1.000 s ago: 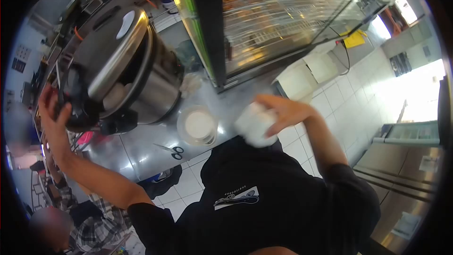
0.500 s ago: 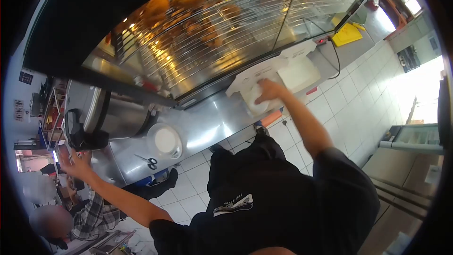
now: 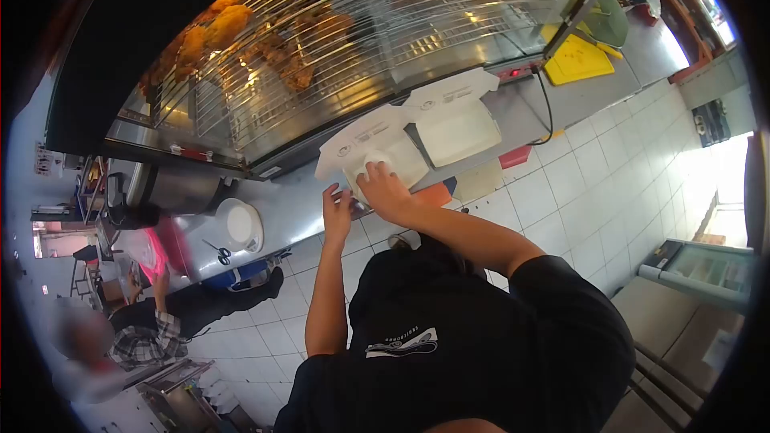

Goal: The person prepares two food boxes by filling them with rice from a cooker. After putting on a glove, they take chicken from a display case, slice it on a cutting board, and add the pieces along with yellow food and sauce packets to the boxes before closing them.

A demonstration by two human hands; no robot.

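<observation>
at the far left a person in a checked shirt (image 3: pixel 152 345) has one hand at a bright pink, blurred thing (image 3: pixel 150 255) by the end of the steel desk (image 3: pixel 293 212). a black and steel cooker (image 3: pixel 188 191) stands at the back of the desk, and in front of it lie scissors (image 3: pixel 222 253) with black handles, just beside a round white tub (image 3: pixel 241 226). above and behind is a glass-fronted cabinet (image 3: pixel 88 104), its wire racks bearing golden-brown food. further right, the wearer's left hand (image 3: pixel 337 204) is at the near left corner of the left white box (image 3: pixel 411 159), fingers apart; the box lies open on the desk, lid folded back toward the cabinet. the right hand (image 3: pixel 383 186) reaches into that box, fingers bent down over a small white thing (image 3: pixel 377 158) that is perhaps a cup or wad, mostly hidden by the fingers; i cannot tell whether they are clamped on it. next comes the right white box (image 3: pixel 459 132), also open, near a dark cord. beyond it a yellow board (image 3: pixel 573 62) lies flat on the desk, and a glass-topped chest (image 3: pixel 698 248) stands at the far right.
</observation>
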